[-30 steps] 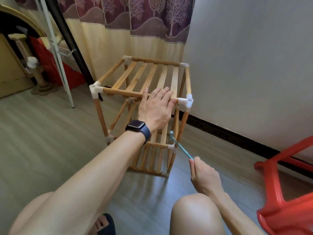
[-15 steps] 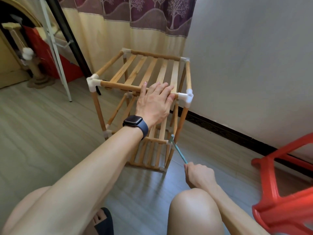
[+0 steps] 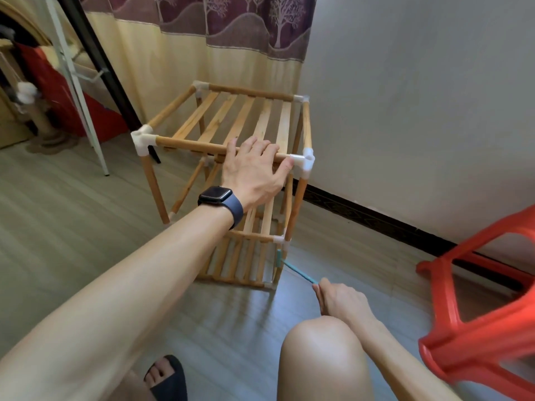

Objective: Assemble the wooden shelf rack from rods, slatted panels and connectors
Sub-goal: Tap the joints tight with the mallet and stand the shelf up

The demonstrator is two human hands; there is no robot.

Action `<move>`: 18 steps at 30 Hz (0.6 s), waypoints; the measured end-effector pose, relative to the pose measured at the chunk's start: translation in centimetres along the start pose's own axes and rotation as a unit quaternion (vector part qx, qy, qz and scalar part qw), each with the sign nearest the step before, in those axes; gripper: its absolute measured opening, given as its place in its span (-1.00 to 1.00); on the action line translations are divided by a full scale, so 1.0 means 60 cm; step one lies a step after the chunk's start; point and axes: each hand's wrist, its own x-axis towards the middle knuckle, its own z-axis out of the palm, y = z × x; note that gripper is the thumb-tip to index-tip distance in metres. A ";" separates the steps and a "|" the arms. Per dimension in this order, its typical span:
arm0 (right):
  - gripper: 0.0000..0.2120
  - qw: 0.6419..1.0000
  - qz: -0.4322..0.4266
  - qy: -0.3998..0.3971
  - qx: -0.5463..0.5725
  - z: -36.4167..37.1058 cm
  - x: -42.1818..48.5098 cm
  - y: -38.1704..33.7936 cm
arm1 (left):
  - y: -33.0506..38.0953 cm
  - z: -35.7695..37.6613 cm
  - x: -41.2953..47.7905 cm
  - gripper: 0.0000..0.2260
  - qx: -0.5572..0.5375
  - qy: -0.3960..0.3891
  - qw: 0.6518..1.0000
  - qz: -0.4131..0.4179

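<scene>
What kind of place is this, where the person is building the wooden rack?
Most likely a room in a home. A patterned curtain hangs behind the wooden shelf rack, the floor is wood-look plank, and a red plastic stool sits at the right, near a plain wall.

Left hand (image 3: 254,172): arm outstretched, palm down, fingers straight on a rod (image 3: 188,144).
Right hand (image 3: 341,299): low, fingers curled round a thin tool (image 3: 299,272).
</scene>
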 end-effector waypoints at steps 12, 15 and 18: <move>-0.68 0.980 0.073 0.137 0.121 0.000 -0.051 0.074 | 0.092 0.002 0.054 -0.69 0.052 -0.090 0.994 -0.035; -0.69 0.977 0.055 0.153 0.135 0.006 -0.045 0.065 | 0.044 -0.023 0.044 -0.63 -0.006 -0.154 0.988 0.009; -0.69 0.980 0.024 0.139 0.141 0.011 -0.027 0.029 | -0.005 -0.050 0.033 -0.46 -0.064 -0.224 0.972 0.037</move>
